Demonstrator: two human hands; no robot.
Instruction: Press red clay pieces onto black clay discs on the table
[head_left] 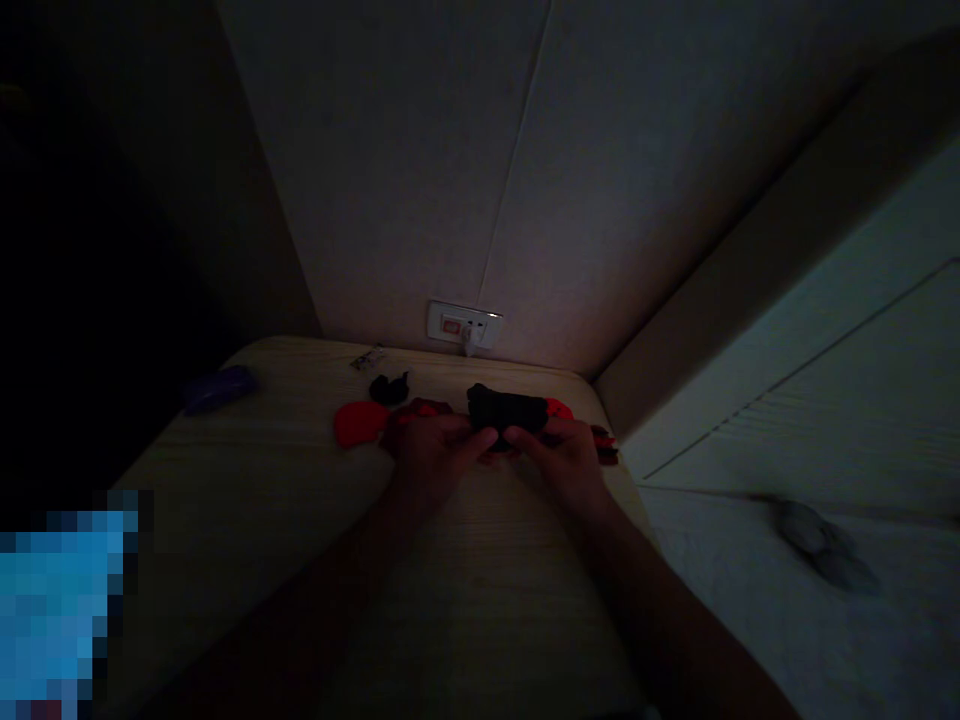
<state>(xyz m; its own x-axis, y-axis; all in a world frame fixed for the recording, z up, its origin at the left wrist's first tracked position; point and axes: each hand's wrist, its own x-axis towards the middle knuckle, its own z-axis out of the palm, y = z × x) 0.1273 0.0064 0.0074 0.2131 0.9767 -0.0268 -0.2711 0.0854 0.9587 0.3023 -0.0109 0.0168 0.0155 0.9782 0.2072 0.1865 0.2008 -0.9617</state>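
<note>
In dim light a black, soft-looking piece (510,405) of unclear kind is held up over the far part of the wooden tabletop (450,590). My left hand (435,450) grips its left lower edge, thumb in front. The right hand (571,462) pinches the same piece from the other side, its thumb close to the left one. Beside my left hand lie a rounded red piece (360,424) and a darker red one (424,407). Bright red material (559,407) shows behind the right fingers. Red-and-black layered pieces (606,447) lie farther right, partly hidden.
A small curved black piece (388,390) and a small printed packet (368,357) lie near the wall. A purple object (220,388) sits at the left edge. Behind is a wall socket (465,325) with a plug. A pale panel (787,320) borders the right.
</note>
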